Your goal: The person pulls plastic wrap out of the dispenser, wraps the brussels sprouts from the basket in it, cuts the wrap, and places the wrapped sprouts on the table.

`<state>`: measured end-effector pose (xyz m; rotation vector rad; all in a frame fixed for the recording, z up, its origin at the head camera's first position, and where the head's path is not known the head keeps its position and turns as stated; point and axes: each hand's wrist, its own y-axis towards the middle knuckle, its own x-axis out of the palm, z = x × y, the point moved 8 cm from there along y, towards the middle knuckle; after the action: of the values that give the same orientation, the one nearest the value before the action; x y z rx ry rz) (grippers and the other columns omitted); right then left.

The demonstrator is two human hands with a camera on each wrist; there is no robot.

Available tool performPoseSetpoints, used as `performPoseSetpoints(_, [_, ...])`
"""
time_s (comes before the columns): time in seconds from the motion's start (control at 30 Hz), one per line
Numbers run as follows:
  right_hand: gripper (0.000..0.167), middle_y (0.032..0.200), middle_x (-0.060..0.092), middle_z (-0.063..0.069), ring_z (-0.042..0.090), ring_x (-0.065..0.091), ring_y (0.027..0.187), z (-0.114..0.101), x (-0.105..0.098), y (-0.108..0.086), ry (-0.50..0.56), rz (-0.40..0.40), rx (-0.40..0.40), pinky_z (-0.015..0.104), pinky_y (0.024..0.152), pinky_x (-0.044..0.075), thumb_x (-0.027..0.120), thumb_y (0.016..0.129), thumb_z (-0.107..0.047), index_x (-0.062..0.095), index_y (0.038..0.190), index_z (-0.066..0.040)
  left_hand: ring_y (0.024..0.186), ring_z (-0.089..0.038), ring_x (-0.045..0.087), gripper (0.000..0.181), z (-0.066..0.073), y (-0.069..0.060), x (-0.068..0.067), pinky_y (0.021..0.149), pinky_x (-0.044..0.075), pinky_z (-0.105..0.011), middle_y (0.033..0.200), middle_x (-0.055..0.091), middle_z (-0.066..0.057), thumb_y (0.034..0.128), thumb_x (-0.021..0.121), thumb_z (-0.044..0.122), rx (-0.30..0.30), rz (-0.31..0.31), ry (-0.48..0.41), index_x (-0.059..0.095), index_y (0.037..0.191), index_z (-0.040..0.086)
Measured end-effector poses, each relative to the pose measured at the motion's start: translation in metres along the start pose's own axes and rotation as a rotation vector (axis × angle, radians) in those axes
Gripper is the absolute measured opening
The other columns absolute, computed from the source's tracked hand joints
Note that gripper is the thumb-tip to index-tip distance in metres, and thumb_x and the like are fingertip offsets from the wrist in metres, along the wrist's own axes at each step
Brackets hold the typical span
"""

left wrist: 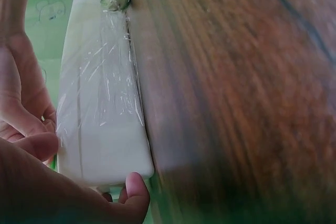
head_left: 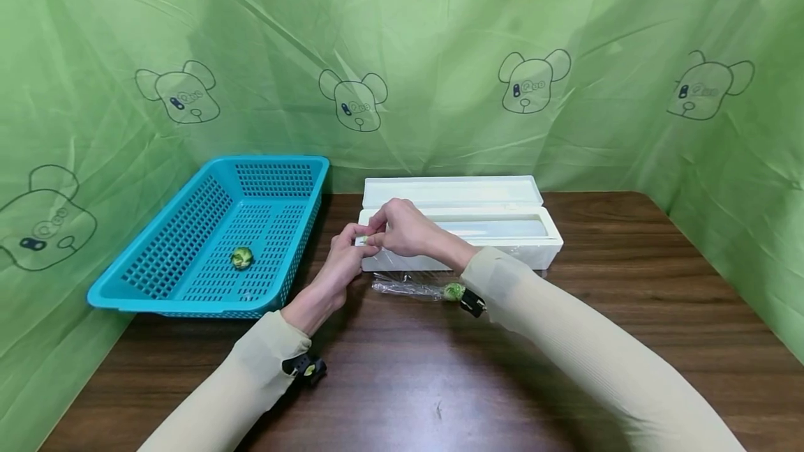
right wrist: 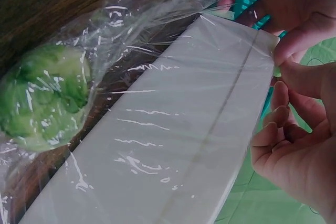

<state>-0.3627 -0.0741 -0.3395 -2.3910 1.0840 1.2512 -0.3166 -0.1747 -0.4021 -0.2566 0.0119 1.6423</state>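
A long white cling film dispenser box [head_left: 461, 255] stands on the table with its lid [head_left: 449, 190] raised behind it. My left hand [head_left: 342, 257] grips the box's left end, its fingers curled round the end and its thumb near the top corner. At that corner my right hand [head_left: 402, 229] pinches a small green tab [right wrist: 277, 70], mostly covered by the fingertips. Clear cling film [right wrist: 142, 111] drapes down the box's front onto the table. Beneath or inside the film lies a small green Brussels sprout [right wrist: 46, 95], below my right wrist.
To the left stands a blue plastic basket [head_left: 301, 250] with another Brussels sprout [head_left: 241, 257] in it. The dark wooden table [head_left: 408, 368] reaches back to a green curtain [head_left: 440, 89] that also hangs at both sides.
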Motion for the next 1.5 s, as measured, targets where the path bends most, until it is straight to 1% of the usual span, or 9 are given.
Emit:
performPoseSetpoints(0.17, [0.009, 0.093, 0.078, 0.001, 0.014, 0.062, 0.076, 0.002, -0.002, -0.003, 0.001, 0.015, 0.001, 0.027, 0.072, 0.05, 0.081, 0.091, -0.006, 0.083, 0.099, -0.004, 0.105, -0.027, 0.043, 0.029, 0.0, 0.0, 0.001, 0.07, 0.033, -0.029, 0.143, 0.031, -0.015, 0.0989, 0.064, 0.01, -0.006, 0.004, 0.005, 0.057, 0.127, 0.007])
performPoseSetpoints(0.27, [0.009, 0.1, 0.079, 0.004, 0.013, 0.062, 0.075, 0.003, -0.002, -0.004, 0.005, 0.019, 0.005, 0.026, 0.071, 0.05, 0.08, 0.091, -0.006, 0.083, 0.1, -0.003, 0.114, -0.03, 0.042, 0.03, -0.001, 0.0, 0.0, 0.076, 0.034, -0.033, 0.144, 0.031, -0.015, 0.0985, 0.064, 0.01, -0.014, 0.004, 0.005, 0.058, 0.128, 0.008])
performPoseSetpoints(0.37, [0.009, 0.096, 0.079, 0.004, 0.013, 0.061, 0.07, 0.004, -0.004, -0.006, 0.005, 0.02, 0.007, 0.026, 0.065, 0.048, 0.08, 0.092, -0.006, 0.083, 0.1, -0.003, 0.119, -0.031, 0.04, 0.03, -0.001, 0.001, 0.0, 0.079, 0.034, -0.035, 0.147, 0.031, -0.015, 0.0984, 0.065, 0.01, -0.013, -0.002, 0.009, 0.058, 0.128, 0.008])
performPoseSetpoints(0.47, [0.008, 0.091, 0.078, 0.002, 0.012, 0.06, 0.069, 0.006, -0.005, -0.008, -0.004, 0.02, 0.007, 0.026, 0.065, 0.049, 0.08, 0.093, -0.007, 0.083, 0.099, -0.003, 0.123, -0.032, 0.038, 0.029, 0.0, 0.002, -0.001, 0.082, 0.034, -0.036, 0.149, 0.031, -0.015, 0.0988, 0.065, 0.01, -0.004, -0.005, 0.012, 0.058, 0.126, 0.007])
performPoseSetpoints(0.6, [0.006, 0.09, 0.078, 0.001, 0.013, 0.063, 0.075, 0.007, -0.008, -0.011, -0.027, 0.024, -0.002, 0.028, 0.073, 0.051, 0.079, 0.093, -0.008, 0.083, 0.097, -0.004, 0.122, -0.033, 0.039, 0.025, 0.002, 0.001, -0.002, 0.085, 0.033, -0.037, 0.147, 0.035, -0.016, 0.0989, 0.065, 0.008, 0.019, -0.005, 0.023, 0.057, 0.122, 0.004])
performPoseSetpoints(0.7, [0.005, 0.089, 0.077, 0.001, 0.014, 0.063, 0.076, 0.01, -0.01, -0.014, -0.036, 0.032, 0.004, 0.029, 0.074, 0.051, 0.079, 0.093, -0.007, 0.083, 0.096, -0.004, 0.126, -0.033, 0.039, 0.024, 0.002, 0.001, -0.003, 0.093, 0.034, -0.04, 0.148, 0.035, -0.016, 0.0986, 0.064, 0.007, 0.023, -0.006, 0.035, 0.057, 0.122, 0.004])
performPoseSetpoints(0.87, [0.006, 0.09, 0.077, 0.001, 0.013, 0.063, 0.076, 0.015, -0.012, -0.019, -0.026, 0.043, 0.029, 0.03, 0.074, 0.052, 0.079, 0.093, -0.008, 0.082, 0.098, -0.005, 0.139, -0.036, 0.029, 0.025, 0.0, 0.001, -0.004, 0.109, 0.029, -0.049, 0.152, 0.032, -0.018, 0.0997, 0.063, 0.009, 0.01, -0.005, 0.055, 0.057, 0.123, 0.005])
performPoseSetpoints(1.13, [0.009, 0.095, 0.079, 0.004, 0.015, 0.066, 0.08, 0.018, -0.015, -0.025, -0.016, 0.055, 0.018, 0.03, 0.075, 0.054, 0.079, 0.094, -0.006, 0.082, 0.101, -0.002, 0.138, -0.037, 0.032, 0.025, 0.002, 0.002, -0.002, 0.112, 0.029, -0.05, 0.153, 0.035, -0.018, 0.0993, 0.064, 0.008, 0.029, -0.013, 0.053, 0.058, 0.123, 0.003])
performPoseSetpoints(1.5, [0.011, 0.099, 0.079, 0.006, 0.015, 0.068, 0.082, 0.022, -0.016, -0.027, -0.004, 0.052, 0.021, 0.031, 0.077, 0.056, 0.078, 0.094, -0.007, 0.081, 0.104, -0.002, 0.141, -0.036, 0.031, 0.025, 0.002, 0.003, -0.004, 0.118, 0.024, -0.054, 0.153, 0.036, -0.017, 0.0988, 0.064, 0.007, 0.009, 0.001, 0.068, 0.059, 0.123, 0.004])
